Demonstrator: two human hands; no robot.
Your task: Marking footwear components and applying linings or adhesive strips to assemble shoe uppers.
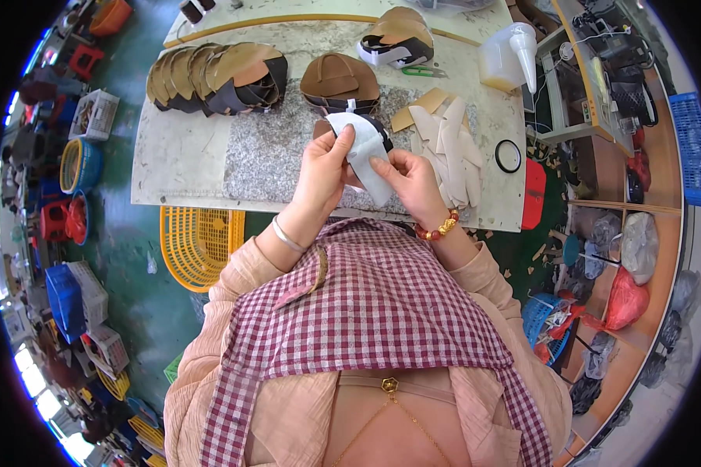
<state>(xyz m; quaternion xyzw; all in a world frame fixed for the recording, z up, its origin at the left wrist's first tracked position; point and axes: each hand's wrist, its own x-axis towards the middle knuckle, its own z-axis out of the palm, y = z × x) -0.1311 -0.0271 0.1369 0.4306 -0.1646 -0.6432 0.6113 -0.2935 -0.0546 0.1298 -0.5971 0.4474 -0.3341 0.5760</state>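
The left hand (320,170) and right hand (416,184) both pinched a pale piece (364,151) between them. A brown shoe part (336,81) sat just past the hands, and cream strips (453,152) lay beside the right one.

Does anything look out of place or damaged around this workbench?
Small tan scraps lie scattered on the green floor to the right of the workbench, like uncollected litter. On top, the pale strips are loosely jumbled, but nothing there looks clearly spilled or damaged.
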